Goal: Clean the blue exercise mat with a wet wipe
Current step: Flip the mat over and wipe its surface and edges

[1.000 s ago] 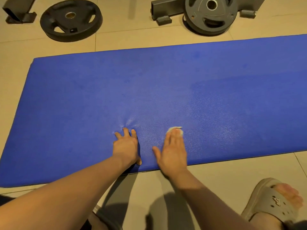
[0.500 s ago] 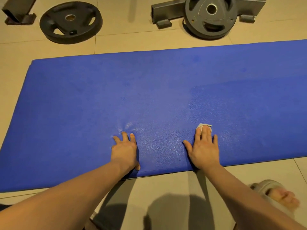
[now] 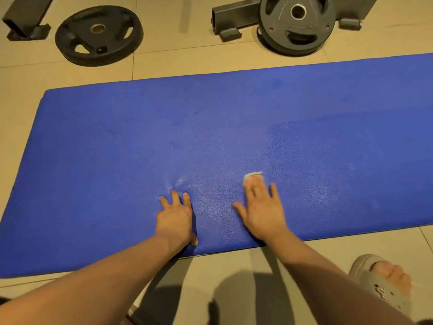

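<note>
**Both hands flat on the mat, wipe under your right fingertips**

The blue exercise mat [image 3: 117,160] lies flat on the tiled floor [image 3: 187,59] and runs from 9 o'clock to 3 o'clock across your view, with its right end out of sight. Both of your hands sit on its near edge, toward 6 o'clock.

Your left hand [image 3: 174,218] is spread palm-down on the mat. Its fingertips press in hard enough to pucker the foam just ahead of them, and the thumb lies along the near edge.

Your right hand [image 3: 263,212] lies just to the 3 o'clock side of the left, apart from it. It is also flat, with the fingers straight and slightly fanned and the thumb out toward the left hand. The wet wipe [image 3: 254,175] is bunched small and pinned to the mat under those fingertips. Only its pale front edge shows, at the 12 o'clock side of the fingers. The mat from the wipe toward 3 o'clock has a lighter, speckled sheen.

Beyond the mat lie two dark weight plates, one at 11 o'clock [image 3: 98,35] and one at 1 o'clock [image 3: 296,24]. The second leans against a grey metal frame [image 3: 234,17]. Your foot in a grey sandal [image 3: 375,287] rests on the floor at 4 o'clock.
</note>
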`<state>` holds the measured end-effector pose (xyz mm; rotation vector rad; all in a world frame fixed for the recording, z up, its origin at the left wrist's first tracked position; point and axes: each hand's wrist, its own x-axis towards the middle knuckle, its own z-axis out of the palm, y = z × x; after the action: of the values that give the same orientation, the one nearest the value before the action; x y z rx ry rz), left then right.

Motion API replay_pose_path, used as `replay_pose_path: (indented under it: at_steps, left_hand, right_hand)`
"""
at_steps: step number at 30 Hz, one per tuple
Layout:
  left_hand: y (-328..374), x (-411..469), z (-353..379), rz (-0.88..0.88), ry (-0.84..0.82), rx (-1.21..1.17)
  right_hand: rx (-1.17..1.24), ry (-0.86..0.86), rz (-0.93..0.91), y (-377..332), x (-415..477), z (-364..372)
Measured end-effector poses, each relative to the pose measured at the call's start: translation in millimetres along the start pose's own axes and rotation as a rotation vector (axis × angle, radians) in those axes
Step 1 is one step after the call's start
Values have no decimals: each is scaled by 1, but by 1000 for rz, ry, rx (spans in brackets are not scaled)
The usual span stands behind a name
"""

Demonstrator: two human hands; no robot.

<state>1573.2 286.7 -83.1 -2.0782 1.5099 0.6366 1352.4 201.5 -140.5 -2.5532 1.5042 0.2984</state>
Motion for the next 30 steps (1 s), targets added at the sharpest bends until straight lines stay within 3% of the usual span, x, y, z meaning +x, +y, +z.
replay_pose_path:
  at_steps: [4,8,11,15,17,19,21,26,28,30]
  left_hand:
    - [0,-2,-1,-3,1,10]
    - [0,-2,-2,-8,5,14]
    - [1,-2,-2,-12,8,21]
    - [0,0,-1,-19,10,22]
    - [1,0,-4,-27,-11,22]
    - [1,2,-9,-31,-60,33]
    - [-2,5,-19,-13,-66,71]
    - [-22,29,-52,88,130,92]
    - [-29,48,-58,83,137,44]
    - [-33,63,-60,76,43,73]
  right_hand:
    - [54,11,338,52,7,-9]
    - [192,39,466,21,11,-14]
    - [193,56,319,-32,4,-11]
    - [153,-6,-34,-94,-3,-4]
    - [74,-22,-228,-90,-2,-2]
    - [52,7,-270,-61,2,-1]
    - [56,39,-131,-21,9,-2]
    - [81,30,357,63,31,-14]
    - [115,-2,447,61,38,-18]
    - [131,14,441,37,39,-19]
